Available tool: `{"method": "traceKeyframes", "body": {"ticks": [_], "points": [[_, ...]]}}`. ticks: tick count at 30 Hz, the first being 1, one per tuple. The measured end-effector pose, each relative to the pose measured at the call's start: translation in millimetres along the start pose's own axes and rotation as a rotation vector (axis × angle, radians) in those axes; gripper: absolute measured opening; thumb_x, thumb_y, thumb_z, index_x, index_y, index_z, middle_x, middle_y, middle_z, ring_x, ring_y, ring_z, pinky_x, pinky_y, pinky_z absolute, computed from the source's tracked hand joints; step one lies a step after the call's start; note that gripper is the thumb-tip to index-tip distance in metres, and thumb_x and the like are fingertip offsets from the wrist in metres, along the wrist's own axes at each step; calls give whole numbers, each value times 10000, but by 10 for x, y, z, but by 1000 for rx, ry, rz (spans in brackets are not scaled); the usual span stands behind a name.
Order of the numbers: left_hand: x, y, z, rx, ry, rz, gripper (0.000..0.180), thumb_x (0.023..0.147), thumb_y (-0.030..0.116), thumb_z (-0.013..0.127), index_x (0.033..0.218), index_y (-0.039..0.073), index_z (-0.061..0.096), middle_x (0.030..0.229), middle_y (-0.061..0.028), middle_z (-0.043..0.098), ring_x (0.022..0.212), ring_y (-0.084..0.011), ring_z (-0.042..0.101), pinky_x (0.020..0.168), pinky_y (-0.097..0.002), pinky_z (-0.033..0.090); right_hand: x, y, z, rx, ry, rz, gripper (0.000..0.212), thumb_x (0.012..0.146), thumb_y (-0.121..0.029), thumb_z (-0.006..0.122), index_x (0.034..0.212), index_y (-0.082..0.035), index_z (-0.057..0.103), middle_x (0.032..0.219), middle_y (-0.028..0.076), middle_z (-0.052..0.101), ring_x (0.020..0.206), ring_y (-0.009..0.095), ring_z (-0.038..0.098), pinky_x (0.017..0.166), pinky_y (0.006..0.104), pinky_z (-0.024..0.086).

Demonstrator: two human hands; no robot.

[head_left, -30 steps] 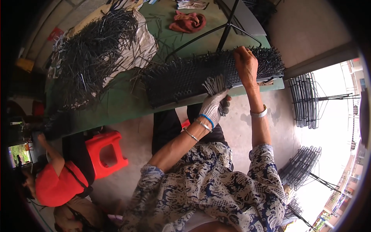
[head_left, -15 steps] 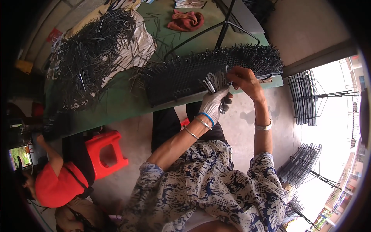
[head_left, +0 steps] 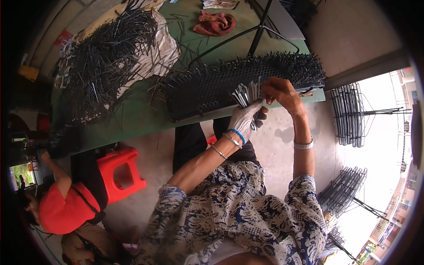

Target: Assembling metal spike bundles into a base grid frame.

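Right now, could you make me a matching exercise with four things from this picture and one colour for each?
Things:
1. stool
2. table
3. glove on the left hand
4. pile of metal pins

Colours:
A. green
B. dark grey
C. red
D. light grey with a blue cuff

Pairs: 1-C, 2-A, 3-D, 4-B

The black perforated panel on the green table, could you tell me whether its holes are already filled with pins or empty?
Largely filled: the black perforated panel bristles with upright pins along its far edge and right end; nearer holes look bare, though blur prevents certainty.
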State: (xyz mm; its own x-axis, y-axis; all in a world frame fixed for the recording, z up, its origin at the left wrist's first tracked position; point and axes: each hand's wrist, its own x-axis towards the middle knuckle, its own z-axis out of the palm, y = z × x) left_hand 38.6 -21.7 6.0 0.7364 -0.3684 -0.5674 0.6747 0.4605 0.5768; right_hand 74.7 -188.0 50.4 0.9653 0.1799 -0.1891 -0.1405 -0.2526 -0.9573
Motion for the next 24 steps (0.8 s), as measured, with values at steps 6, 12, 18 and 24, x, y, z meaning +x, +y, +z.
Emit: {"method": "traceKeyframes", "body": {"ticks": [6,12,18,24], "points": [[32,-18,17,-171,-10,-69,211,915,306,679,1021,123,675,840,-38,695,675,-138,658,533,-286,520,-13,-52,-111,30,82,-109,145,922,-111,583,929,26,631,757,65,653,670,118,641,635,256,530],[40,-61,52,-158,0,-103,193,928,291,662,1015,119,666,856,-54,692,723,-181,669,589,-343,555,178,-174,-251,-198,592,-206,149,967,-90,529,959,28,619,744,68,662,671,109,643,641,243,522],[65,-99,45,-184,10,-182,138,931,225,646,979,98,665,824,-69,691,674,-181,669,544,-345,560,498,2,-310,-329,647,-377,144,962,-113,559,982,15,620,727,69,663,664,100,632,661,245,524],[66,-80,51,-212,27,-196,122,928,192,638,979,88,678,815,-78,693,661,-183,674,548,-353,579,604,54,-341,-426,622,-432,148,962,-128,567,993,7,619,752,75,682,662,111,651,646,255,526]]}}
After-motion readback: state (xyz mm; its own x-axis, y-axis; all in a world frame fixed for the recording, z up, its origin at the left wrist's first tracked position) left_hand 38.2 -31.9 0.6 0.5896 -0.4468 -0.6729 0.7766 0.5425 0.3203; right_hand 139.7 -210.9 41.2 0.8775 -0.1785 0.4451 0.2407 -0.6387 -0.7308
